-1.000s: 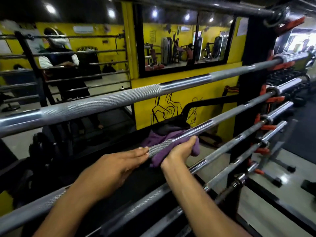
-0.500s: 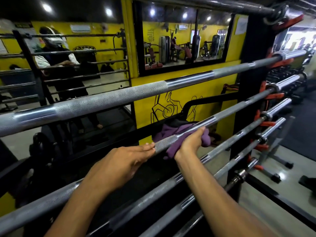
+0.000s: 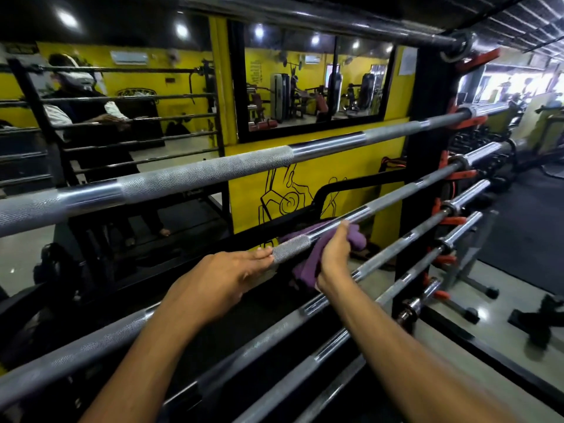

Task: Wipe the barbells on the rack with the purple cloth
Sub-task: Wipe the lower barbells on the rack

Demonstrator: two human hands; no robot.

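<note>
The purple cloth (image 3: 317, 254) sits at centre frame, wrapped round the second barbell (image 3: 393, 196) from the top where the knurled grip meets the smooth shaft. The right hand (image 3: 334, 254) grips the cloth, fingers curled over the bar and fabric. The left hand (image 3: 225, 273), lower centre, rests flat on the same bar with straight fingers and holds nothing; it appears to steady the bar.

The step in hand looks like wiping this bar's middle stretch. The next move probably calls for sliding the cloth along the shaft toward the upper right, keeping it wrapped.

The top barbell (image 3: 195, 175) crosses just above, and lower barbells (image 3: 396, 248) lie close beneath, leaving little room for the wrist. At right, the rack upright (image 3: 427, 123) and its orange hooks (image 3: 457, 175) would end the stroke. A mirror (image 3: 311, 87) hangs behind.
</note>
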